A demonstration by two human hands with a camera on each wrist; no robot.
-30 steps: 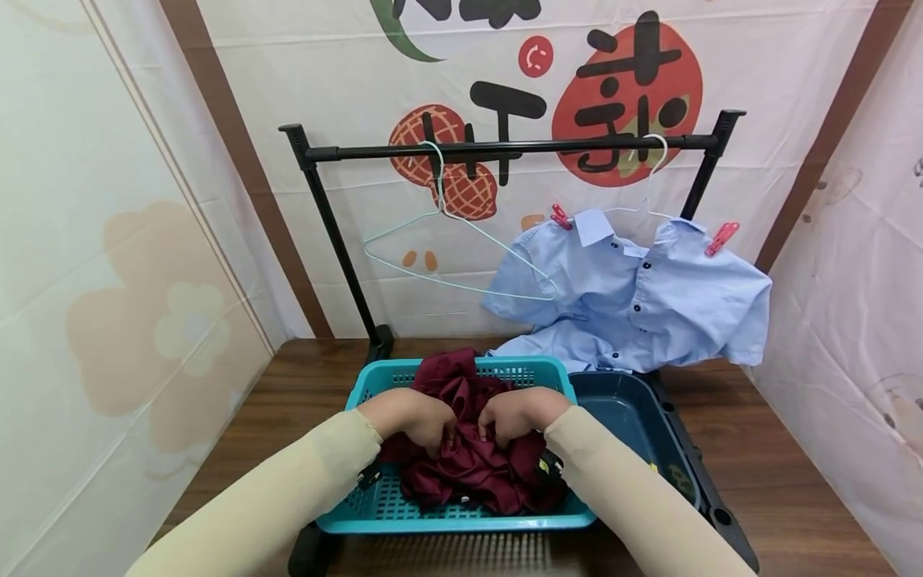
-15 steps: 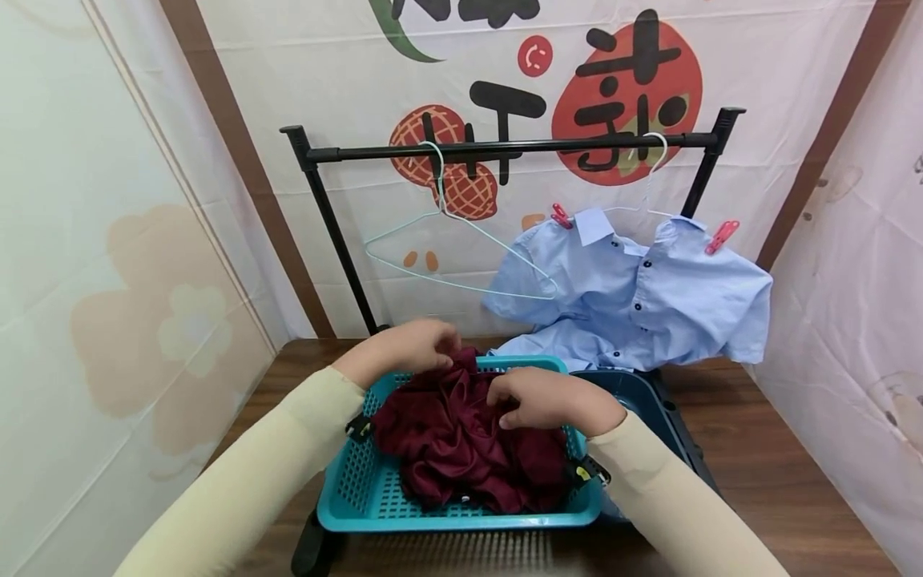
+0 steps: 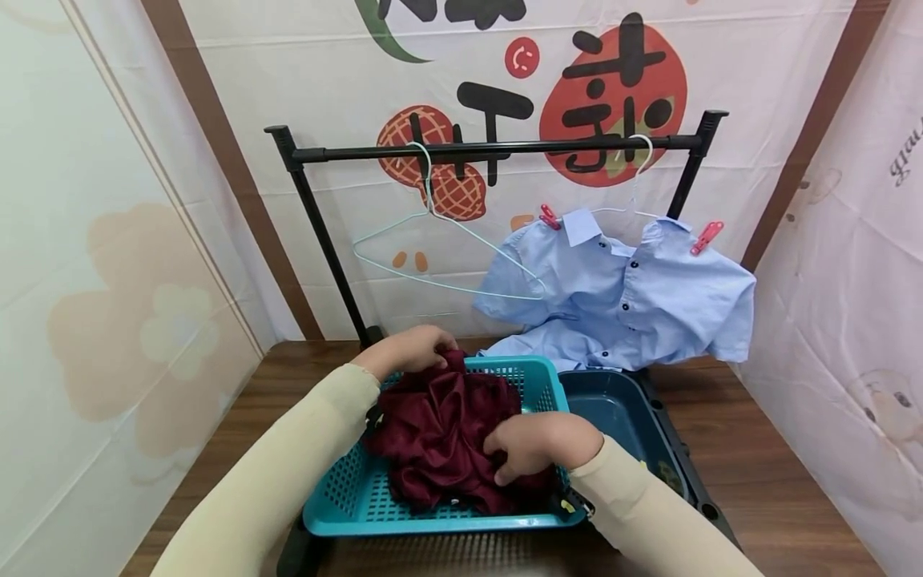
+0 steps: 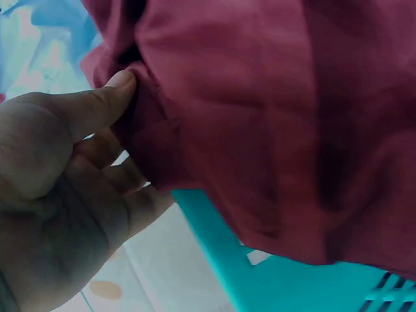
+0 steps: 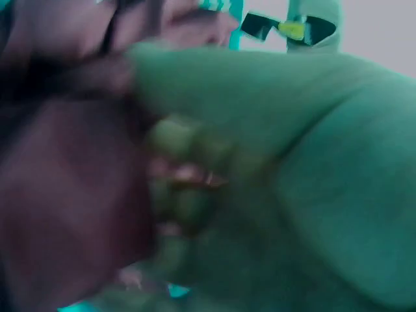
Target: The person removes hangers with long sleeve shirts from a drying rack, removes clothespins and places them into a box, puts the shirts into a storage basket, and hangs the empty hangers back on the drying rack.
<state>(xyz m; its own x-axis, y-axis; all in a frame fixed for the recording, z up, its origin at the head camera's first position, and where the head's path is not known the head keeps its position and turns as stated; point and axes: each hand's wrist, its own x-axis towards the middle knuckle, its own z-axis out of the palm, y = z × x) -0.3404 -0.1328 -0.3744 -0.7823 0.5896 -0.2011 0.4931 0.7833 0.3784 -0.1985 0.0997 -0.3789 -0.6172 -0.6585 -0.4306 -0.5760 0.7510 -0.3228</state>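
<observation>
A crumpled, glossy dark red garment (image 3: 450, 437) lies in a turquoise plastic basket (image 3: 433, 525). At the basket's back left, my left hand (image 3: 414, 350) pinches an edge of the garment; the left wrist view shows the thumb (image 4: 117, 91) on the cloth (image 4: 227, 117) with fingers behind it. My right hand (image 3: 537, 442) is low over the garment's right side, fingers bent toward the cloth. In the right wrist view this hand (image 5: 214, 156) is blurred beside the cloth (image 5: 71, 201), so whether it grips cannot be made out.
A black rack (image 3: 490, 150) stands behind the basket. On it hang a bare pale green hanger (image 3: 447, 284) and a light blue shirt (image 3: 620, 288), fixed with red pegs (image 3: 707, 238). A dark blue tray (image 3: 613, 401) sits right of the basket on the wooden table (image 3: 779, 481).
Both hands rose from the garment's middle and parted. The left hand moved to the back left and took hold of an edge; the right moved lower on the right side. The garment shifted slightly left.
</observation>
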